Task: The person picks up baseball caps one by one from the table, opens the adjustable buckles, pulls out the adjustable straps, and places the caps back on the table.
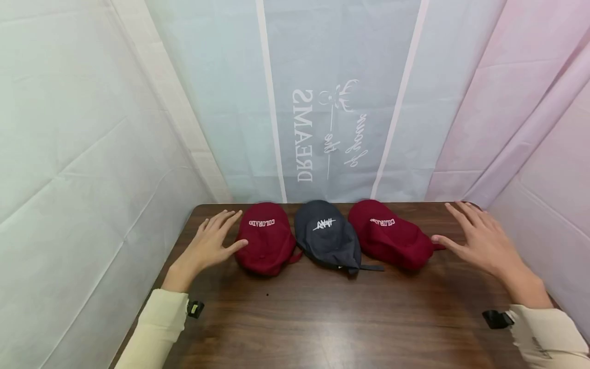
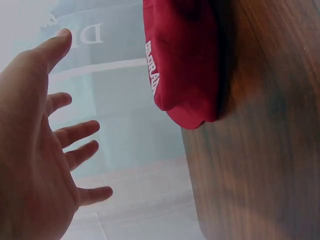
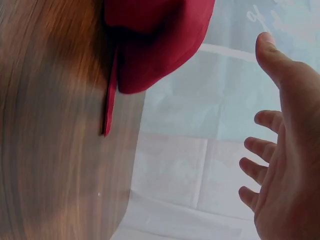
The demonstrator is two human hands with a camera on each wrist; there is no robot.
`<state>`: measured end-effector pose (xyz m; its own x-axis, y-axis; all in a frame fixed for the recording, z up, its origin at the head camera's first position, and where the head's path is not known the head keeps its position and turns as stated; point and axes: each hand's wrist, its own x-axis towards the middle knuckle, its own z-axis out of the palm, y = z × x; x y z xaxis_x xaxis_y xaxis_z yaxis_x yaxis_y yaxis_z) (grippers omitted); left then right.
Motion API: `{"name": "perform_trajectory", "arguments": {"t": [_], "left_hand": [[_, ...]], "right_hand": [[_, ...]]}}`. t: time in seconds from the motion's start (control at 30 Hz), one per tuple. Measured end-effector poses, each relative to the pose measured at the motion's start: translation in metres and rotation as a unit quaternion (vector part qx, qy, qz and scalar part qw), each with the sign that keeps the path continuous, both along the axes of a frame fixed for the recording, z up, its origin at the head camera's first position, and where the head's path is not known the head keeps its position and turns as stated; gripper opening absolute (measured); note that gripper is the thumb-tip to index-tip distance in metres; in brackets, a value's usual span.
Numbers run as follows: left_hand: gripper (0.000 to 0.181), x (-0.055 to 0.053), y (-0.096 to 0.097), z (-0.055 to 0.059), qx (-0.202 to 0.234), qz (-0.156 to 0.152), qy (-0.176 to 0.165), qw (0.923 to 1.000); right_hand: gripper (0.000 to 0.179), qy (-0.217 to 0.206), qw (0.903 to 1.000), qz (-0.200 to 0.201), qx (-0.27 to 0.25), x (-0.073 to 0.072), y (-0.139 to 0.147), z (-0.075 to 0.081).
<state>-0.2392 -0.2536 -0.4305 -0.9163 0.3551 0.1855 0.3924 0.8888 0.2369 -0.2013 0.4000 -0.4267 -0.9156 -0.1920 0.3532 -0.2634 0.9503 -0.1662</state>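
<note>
Three caps lie in a row along the far side of a wooden table (image 1: pixel 322 323). On the left is a red cap (image 1: pixel 265 241) with white COLORADO lettering; a dark grey cap (image 1: pixel 327 236) with white script sits in the middle. A second red cap (image 1: pixel 392 236) with the same lettering lies to the right, its strap (image 3: pixel 111 100) trailing out. My left hand (image 1: pixel 209 243) is raised beside the left red cap, fingers spread, thumb overlapping the cap in the head view. My right hand (image 1: pixel 484 243) hovers at the right red cap's strap end, fingers apart, holding nothing.
A pale cloth with printed lettering (image 1: pixel 304 136) hangs behind the table's back edge. White cloth walls (image 1: pixel 92 179) stand close on the left and right sides. Each wrist wears a small black strap device (image 1: pixel 195 309).
</note>
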Motion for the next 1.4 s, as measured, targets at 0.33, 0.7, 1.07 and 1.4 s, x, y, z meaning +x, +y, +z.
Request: {"name": "perform_trajectory", "arguments": {"t": [0.33,0.7,1.07,1.4], "left_hand": [[0.074,0.007,0.001,-0.004,0.001,-0.021,0.047,0.9987],[0.059,0.015,0.006,-0.005,0.016,-0.057,0.112,0.9920],[0.052,0.023,0.010,-0.010,0.029,-0.076,0.155,0.9845],[0.051,0.027,0.010,-0.020,0.048,-0.095,0.180,0.9778]], "right_hand": [[0.094,0.035,0.9992,0.016,-0.009,-0.003,-0.014,0.001],[0.086,0.063,0.9965,0.046,-0.029,-0.003,-0.036,0.000],[0.080,0.084,0.9921,0.073,-0.057,0.000,-0.069,0.006],[0.075,0.106,0.9861,0.108,-0.069,0.002,-0.097,0.010]]}}
